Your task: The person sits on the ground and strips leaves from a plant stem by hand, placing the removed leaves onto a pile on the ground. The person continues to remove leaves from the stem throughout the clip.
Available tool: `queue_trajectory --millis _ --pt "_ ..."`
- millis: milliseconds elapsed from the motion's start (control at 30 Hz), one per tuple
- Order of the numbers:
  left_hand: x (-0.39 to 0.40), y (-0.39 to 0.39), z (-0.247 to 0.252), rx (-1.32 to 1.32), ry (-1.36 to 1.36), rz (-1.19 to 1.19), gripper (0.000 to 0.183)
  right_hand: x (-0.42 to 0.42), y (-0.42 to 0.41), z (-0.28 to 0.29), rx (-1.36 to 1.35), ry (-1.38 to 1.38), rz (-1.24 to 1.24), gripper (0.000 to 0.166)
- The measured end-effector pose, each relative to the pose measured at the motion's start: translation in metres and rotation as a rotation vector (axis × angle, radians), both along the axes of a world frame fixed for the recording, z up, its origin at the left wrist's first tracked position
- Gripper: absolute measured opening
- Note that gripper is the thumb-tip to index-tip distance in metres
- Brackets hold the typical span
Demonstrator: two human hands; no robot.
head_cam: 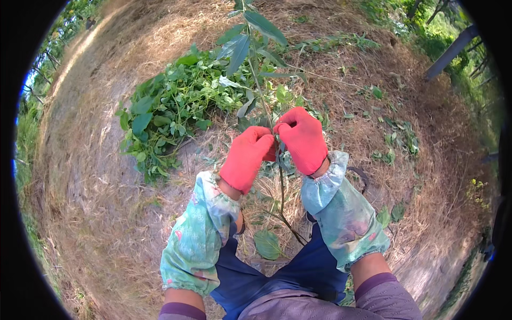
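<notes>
A leafy branch [256,68] rises in front of me, its bare lower stem [281,188] running down between my legs. My left hand [249,158], in a red glove, is closed around the stem at about its middle. Close beside it, my right hand [303,138], in a matching glove, pinches at the stem or a leaf there; the fingertips partly hide what they hold. Long green leaves [266,27] remain on the upper part. A few drooping leaves [246,106] hang just above my left hand. Floral sleeve covers [192,236] wrap both forearms.
A heap of green leafy cuttings [172,100] lies on the ground ahead to the left. Loose leaves [404,138] are scattered over dry grass [424,172] at the right. One broad leaf [268,244] lies between my legs. A grey post [452,52] slants at the upper right.
</notes>
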State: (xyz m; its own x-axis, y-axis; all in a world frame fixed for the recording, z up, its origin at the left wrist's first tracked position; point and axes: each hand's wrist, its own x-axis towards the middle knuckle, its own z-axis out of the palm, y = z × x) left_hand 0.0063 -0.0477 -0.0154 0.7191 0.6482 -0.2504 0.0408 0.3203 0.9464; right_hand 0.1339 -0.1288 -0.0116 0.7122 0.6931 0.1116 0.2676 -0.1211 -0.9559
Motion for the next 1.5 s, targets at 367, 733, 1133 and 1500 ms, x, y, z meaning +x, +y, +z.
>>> queue_trajectory --millis 367,733,1133,1500 --pt "-0.001 -0.001 0.001 0.013 0.055 -0.118 0.017 0.016 -0.006 -0.009 -0.083 -0.640 -0.144 0.008" --pt "-0.008 0.004 0.001 0.006 0.014 -0.155 0.026 0.038 -0.015 0.004 -0.030 -0.001 0.275 0.027" --pt "-0.007 0.006 0.006 -0.020 0.052 -0.071 0.034 0.034 -0.018 0.017 -0.013 0.134 0.036 0.017" --pt "-0.013 0.010 0.002 -0.004 0.037 -0.230 0.039 0.018 -0.012 0.004 -0.003 0.192 0.474 0.021"
